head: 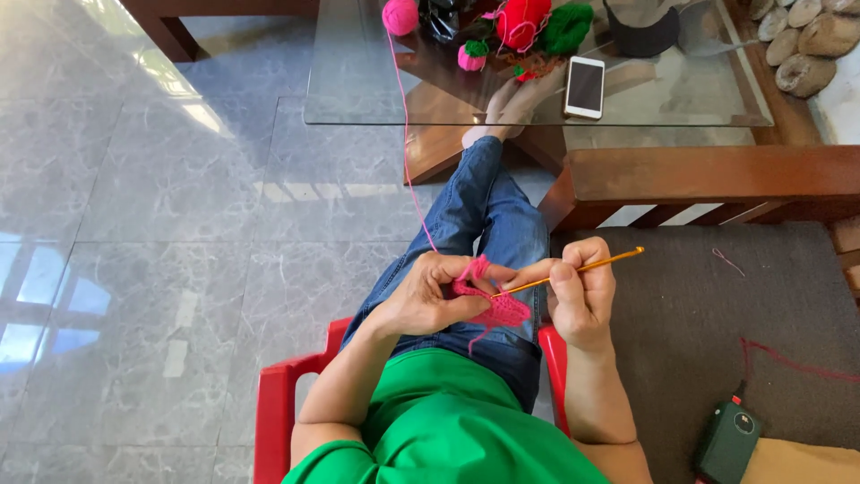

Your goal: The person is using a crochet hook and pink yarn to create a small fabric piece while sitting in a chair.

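Grey marble floor [161, 224] is seen below a red plastic chair [278, 394], with a glass table [537, 108] ahead. A pink crochet piece [497, 307] is pinched in the curled fingers of the left hand [425, 296], over the lap. An orange crochet hook [582, 267] is gripped tightly by the right hand [580, 300]. Pink yarn [408, 170] is stretched up to a pink ball [400, 15] on the table; a tug could likely roll it off or drop stitches. No containers are seen; a phone [584, 87] lies near the table edge.
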